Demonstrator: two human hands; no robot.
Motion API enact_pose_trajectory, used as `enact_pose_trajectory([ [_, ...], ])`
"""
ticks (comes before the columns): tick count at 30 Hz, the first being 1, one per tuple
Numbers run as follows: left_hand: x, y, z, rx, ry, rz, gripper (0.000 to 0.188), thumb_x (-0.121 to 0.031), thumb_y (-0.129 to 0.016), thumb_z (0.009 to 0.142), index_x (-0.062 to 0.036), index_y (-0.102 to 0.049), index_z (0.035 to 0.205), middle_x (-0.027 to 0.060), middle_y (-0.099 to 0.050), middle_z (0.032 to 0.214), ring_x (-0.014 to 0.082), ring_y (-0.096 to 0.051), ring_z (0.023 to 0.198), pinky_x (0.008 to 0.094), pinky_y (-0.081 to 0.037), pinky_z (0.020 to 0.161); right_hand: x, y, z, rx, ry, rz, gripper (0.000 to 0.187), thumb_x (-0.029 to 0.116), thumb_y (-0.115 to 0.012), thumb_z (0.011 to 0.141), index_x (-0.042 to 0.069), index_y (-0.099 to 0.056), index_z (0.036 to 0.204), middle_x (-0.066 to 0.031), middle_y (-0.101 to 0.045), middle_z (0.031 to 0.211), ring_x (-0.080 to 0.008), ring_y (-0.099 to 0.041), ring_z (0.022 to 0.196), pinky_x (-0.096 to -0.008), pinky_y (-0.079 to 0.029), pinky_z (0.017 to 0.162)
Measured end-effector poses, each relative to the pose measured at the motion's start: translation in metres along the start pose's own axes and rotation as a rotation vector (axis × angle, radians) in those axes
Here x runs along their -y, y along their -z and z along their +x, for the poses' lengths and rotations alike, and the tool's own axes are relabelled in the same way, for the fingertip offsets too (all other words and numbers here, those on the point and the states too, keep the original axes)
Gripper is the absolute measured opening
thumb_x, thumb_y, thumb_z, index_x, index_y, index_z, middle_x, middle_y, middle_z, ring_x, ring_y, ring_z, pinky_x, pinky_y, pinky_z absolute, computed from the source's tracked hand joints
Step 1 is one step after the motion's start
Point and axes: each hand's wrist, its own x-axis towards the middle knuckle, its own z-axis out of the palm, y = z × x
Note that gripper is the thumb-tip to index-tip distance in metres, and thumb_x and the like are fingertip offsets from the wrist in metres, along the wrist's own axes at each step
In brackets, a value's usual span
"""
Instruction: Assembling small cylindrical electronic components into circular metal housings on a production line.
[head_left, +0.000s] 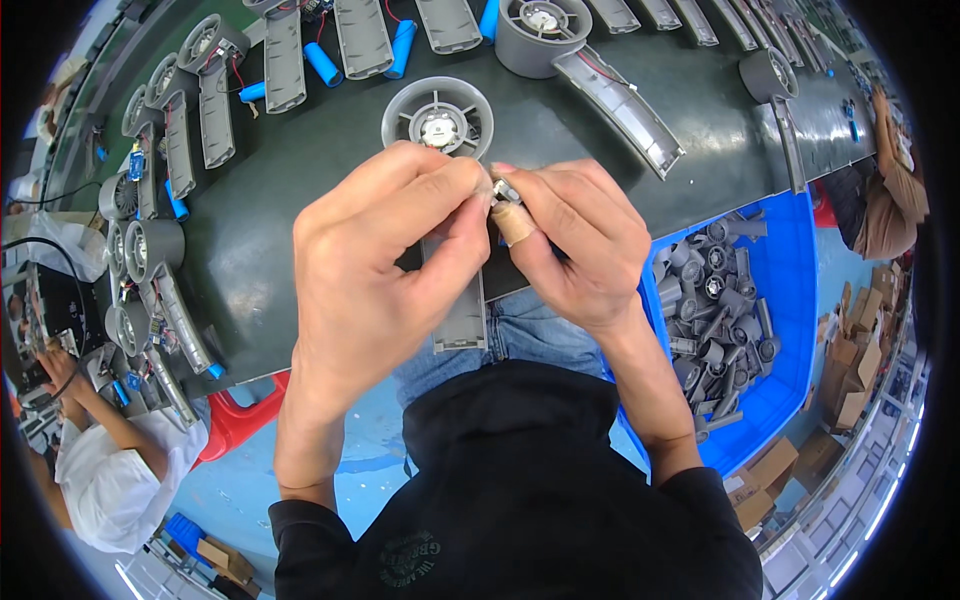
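Both hands meet over the bench edge, their fingertips nearly touching. My right hand [580,230], with a tan bandage [515,224] round its thumb, pinches a small silvery-white part [508,191] between thumb and finger. Thumb and forefinger of my left hand [375,255] are pressed together against the near side of that part; what they grip is hidden. Just behind the hands stands a round grey fan housing [440,128] with a spoked ring and a metal motor centre. Its grey handle shell [462,322] shows below my left hand, jutting past the bench edge toward me.
More grey housings [540,40] with open handles line the dark green bench [330,130], some with blue cylindrical cells [322,65]. A blue bin [795,300] of grey parts stands right. Co-workers sit at left [120,470] and far right [890,200]. A red stool [240,420] is at left.
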Motion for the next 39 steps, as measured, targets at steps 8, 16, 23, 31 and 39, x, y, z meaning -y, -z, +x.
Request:
enact_pose_trajectory([
  [8, -0.005, -0.012, -0.007, -0.097, -0.043, 0.189, 0.019, 0.009, -0.070, 0.075, 0.0036, -0.068, 0.093, 0.0099, -0.067, 0.085, 0.0170, -0.064, 0.071, 0.0259, -0.050, 0.066, 0.008, -0.002, -0.002, 0.008, -0.076, -0.058, 0.027, -0.005, -0.075, 0.073, -0.005, -0.072, 0.100, -0.0125, -0.071, 0.087, -0.0256, -0.065, 0.071, -0.0323, -0.052, 0.064],
  [16, 0.000, -0.016, -0.008, -0.130, -0.127, 0.193, 0.021, 0.011, -0.069, 0.075, 0.0036, -0.068, 0.095, 0.0111, -0.067, 0.086, 0.0190, -0.064, 0.072, 0.0262, -0.051, 0.067, 0.006, 0.001, -0.001, 0.017, -0.043, -0.075, 0.026, -0.004, -0.076, 0.072, -0.005, -0.072, 0.098, -0.0114, -0.071, 0.087, -0.0242, -0.065, 0.071, -0.0319, -0.052, 0.063],
  [23, 0.008, -0.015, -0.005, -0.130, -0.173, 0.165, 0.022, 0.008, -0.074, 0.075, 0.0010, -0.068, 0.095, 0.0092, -0.064, 0.085, 0.0225, -0.062, 0.067, 0.0302, -0.051, 0.058, 0.005, 0.000, -0.001, 0.010, -0.044, -0.075, 0.025, -0.004, -0.076, 0.072, -0.005, -0.072, 0.097, -0.0108, -0.071, 0.086, -0.0237, -0.065, 0.071, -0.0311, -0.052, 0.063],
  [31, -0.002, -0.008, -0.004, -0.047, -0.033, 0.137, 0.019, 0.011, -0.069, 0.076, 0.0050, -0.068, 0.095, 0.0109, -0.068, 0.086, 0.0173, -0.064, 0.073, 0.0260, -0.050, 0.068, 0.004, 0.000, -0.001, 0.016, -0.021, -0.069, 0.025, -0.004, -0.076, 0.071, -0.004, -0.072, 0.095, -0.0096, -0.070, 0.084, -0.0235, -0.064, 0.069, -0.0313, -0.052, 0.061],
  [39, 0.000, -0.008, -0.004, -0.056, -0.074, 0.118, 0.019, 0.009, -0.071, 0.076, 0.0036, -0.068, 0.094, 0.0095, -0.065, 0.083, 0.0191, -0.061, 0.067, 0.0273, -0.049, 0.061, 0.004, 0.000, -0.001, 0.006, 0.030, -0.063, 0.028, -0.001, -0.076, 0.070, -0.005, -0.072, 0.097, -0.0086, -0.067, 0.082, -0.0229, -0.062, 0.068, -0.0317, -0.051, 0.058],
])
